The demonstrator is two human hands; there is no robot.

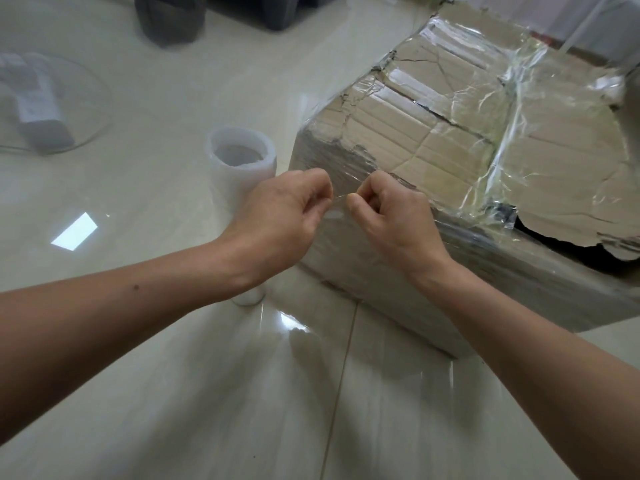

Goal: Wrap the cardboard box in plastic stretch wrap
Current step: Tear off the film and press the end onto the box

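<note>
A large brown cardboard box (433,109) with a torn, ragged top sits on a glossy pale tiled floor (173,375), filling the upper right of the view. Clear plastic stretch film (512,98) already covers its top and near sides, bunching into shiny wrinkled bands across the flaps, and a dark hole shows at the torn right edge. In front of the box's near corner, the left hand (287,209) and the right hand (391,209) face each other, close together but not touching. Each has its fingers curled in, and thumb and forefinger pinch a thin twisted strand of film (341,199) stretched taut between them. Both bare forearms reach in from the bottom edge. Just left of the box, a white translucent roll of stretch wrap (241,157) stands upright on the floor, its lower part hidden behind the left wrist. Farther left lies a round clear glass disc (100,109) with a blurred white object (38,112) on it. Dark blurred shapes (169,19) stand at the top edge, and a bright rectangular reflection (74,232) glints on the tiles.
</note>
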